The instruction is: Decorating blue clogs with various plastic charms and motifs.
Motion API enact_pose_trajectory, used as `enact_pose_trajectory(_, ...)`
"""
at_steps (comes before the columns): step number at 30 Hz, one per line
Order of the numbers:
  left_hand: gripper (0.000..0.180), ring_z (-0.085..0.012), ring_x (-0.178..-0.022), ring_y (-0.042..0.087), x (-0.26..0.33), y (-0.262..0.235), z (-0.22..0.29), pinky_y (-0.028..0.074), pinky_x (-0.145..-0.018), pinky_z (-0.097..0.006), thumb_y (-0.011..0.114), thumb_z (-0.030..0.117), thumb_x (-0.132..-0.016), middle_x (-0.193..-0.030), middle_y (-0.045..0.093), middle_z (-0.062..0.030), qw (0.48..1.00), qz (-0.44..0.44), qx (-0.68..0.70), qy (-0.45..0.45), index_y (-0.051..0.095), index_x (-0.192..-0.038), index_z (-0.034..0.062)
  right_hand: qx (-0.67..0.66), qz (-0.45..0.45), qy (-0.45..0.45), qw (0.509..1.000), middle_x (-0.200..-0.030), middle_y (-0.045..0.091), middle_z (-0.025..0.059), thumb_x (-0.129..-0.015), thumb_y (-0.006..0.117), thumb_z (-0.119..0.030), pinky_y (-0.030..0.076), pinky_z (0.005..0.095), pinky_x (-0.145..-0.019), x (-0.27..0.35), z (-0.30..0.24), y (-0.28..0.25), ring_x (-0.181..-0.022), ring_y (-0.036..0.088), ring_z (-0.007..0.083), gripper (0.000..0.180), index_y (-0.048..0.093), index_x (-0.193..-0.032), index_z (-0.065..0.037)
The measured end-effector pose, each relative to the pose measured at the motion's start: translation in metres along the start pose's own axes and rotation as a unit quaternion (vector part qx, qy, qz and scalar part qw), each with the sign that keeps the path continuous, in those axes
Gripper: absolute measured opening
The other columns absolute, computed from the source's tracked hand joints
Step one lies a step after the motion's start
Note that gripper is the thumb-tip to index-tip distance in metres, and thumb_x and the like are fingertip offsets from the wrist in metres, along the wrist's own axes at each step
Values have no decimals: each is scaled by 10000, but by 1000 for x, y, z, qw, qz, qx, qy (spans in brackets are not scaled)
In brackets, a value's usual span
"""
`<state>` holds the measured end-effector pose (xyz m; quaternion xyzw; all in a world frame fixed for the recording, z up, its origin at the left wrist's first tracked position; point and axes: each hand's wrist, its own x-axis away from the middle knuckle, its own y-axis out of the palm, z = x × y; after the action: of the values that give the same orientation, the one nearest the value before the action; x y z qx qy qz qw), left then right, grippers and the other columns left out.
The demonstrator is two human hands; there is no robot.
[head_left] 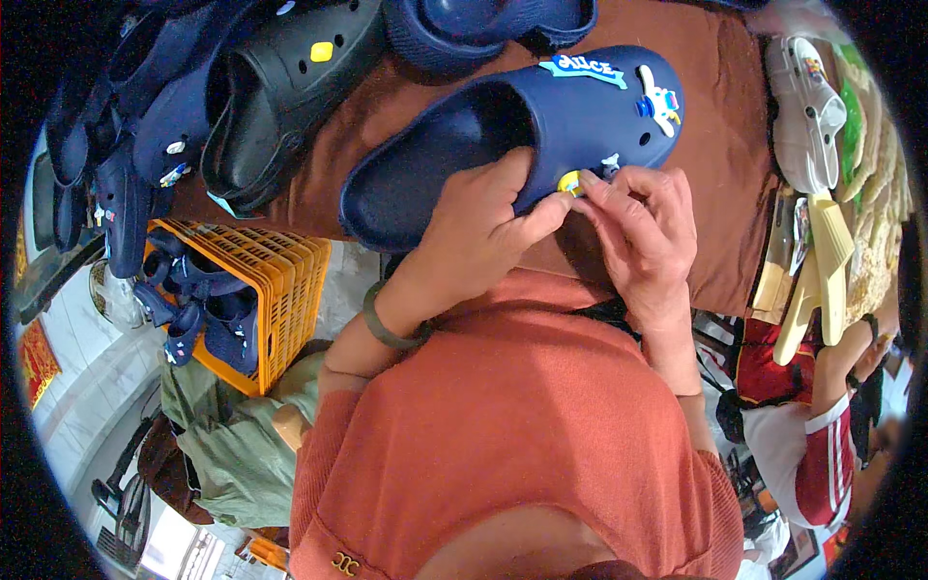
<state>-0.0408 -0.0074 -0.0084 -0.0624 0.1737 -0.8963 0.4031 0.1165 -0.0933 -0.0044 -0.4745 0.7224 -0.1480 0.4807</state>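
A dark blue clog [580, 126] lies on its sole in front of me, its toe pointing right and slightly away. My left hand [474, 217] grips its near side, the fingers partly hidden in the foot opening and the thumb outside. The fingertips of my right hand [643, 227] pinch a small yellow shoe charm [568, 182] at the clog's near side, close to my left thumb. A blue banner-shaped charm [587, 69], a white figure charm [659, 101] and a small pale charm [610, 162] sit on the upper. How deep the yellow charm sits is hidden.
Brown cloth [720, 232] covers the table. A black clog [309, 77] and several dark blue clogs [174, 135] lie left. Below them stands an orange crate [290, 300] with more clogs. At right are a white clog [807, 116], pale yellow pieces [831, 256] and another person's arm [841, 372].
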Motion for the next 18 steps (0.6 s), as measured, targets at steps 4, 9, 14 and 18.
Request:
enact_pose_trajectory(4, 225, -396, -708, 597, 1, 5, -3, 473, -605, -428, 580, 183, -842, -736, 592, -213, 999, 20, -1, 40, 552, -967, -2, 17, 1, -20, 1000, -773, 587, 58, -642, 735, 23, 440, 324, -608, -2, 0, 5, -681, 536, 225, 287, 675, -915, -41)
enact_pose_trajectory(9, 225, -386, -716, 610, 1, 5, -4, 481, -610, -426, 584, 195, -854, -771, 604, -208, 995, 36, -40, 82, 554, -970, 4, -48, 47, 14, 998, -776, 605, 75, -643, 726, 23, 441, 336, -612, 1, 0, 22, -684, 551, 245, 259, 646, -887, -17)
enact_pose_trajectory(14, 237, -390, -752, 616, -2, 3, 0, 489, -632, -422, 604, 217, -861, -824, 620, -212, 999, 20, -12, 25, 567, -967, 8, -25, 8, 11, 1000, -803, 606, 72, -672, 725, -35, 407, 339, -692, 0, 4, 12, -730, 558, 239, 252, 647, -911, -46)
enact_pose_trajectory(18, 241, -397, -768, 619, -2, 6, 3, 490, -650, -429, 611, 223, -864, -830, 627, -215, 999, 37, -21, 29, 579, -964, 6, -20, 19, -5, 1000, -851, 598, 34, -681, 730, -82, 373, 353, -738, 4, 8, 13, -780, 540, 218, 266, 654, -936, -83)
